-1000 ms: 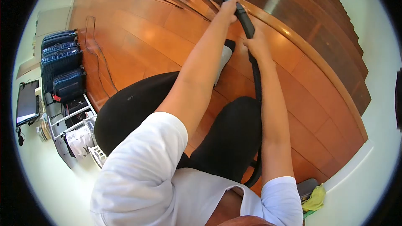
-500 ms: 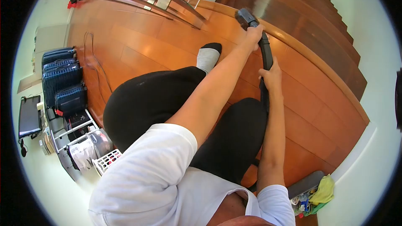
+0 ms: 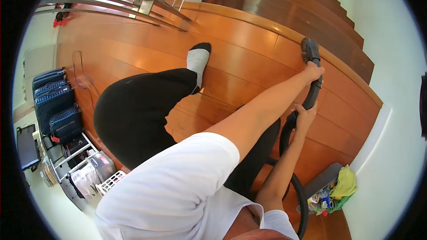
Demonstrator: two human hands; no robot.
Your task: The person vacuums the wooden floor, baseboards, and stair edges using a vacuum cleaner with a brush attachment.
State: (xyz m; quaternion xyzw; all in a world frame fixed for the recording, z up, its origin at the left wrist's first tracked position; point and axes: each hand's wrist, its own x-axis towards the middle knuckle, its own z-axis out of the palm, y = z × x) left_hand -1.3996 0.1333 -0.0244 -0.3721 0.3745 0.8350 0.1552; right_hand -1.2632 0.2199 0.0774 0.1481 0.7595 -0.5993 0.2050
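Observation:
My left hand (image 3: pixel 314 71) is closed around the upper part of a black vacuum cleaner handle (image 3: pixel 314 92), just behind its bristled brush head (image 3: pixel 312 50). The brush head touches or hovers by the wooden edging (image 3: pixel 337 62) at the top of the stairs; I cannot tell which. Lower down, my right hand (image 3: pixel 305 116) wraps round the same handle where it meets the ribbed hose (image 3: pixel 302 204). From there the black hose bends down past my right forearm. My left arm crosses in front of my body.
Dark wooden stairs (image 3: pixel 284 6) drop away beyond the edging. A metal railing (image 3: pixel 147 6) stands at upper left. Blue suitcases (image 3: pixel 55 100) and a cable (image 3: pixel 75 69) are on the left. A grey bin (image 3: pixel 327 180) with cloths sits by the right wall.
The brush head has moved right and down along the stair edging, both hands going with it. More of the hose shows by my right arm. The camera view has shifted too.

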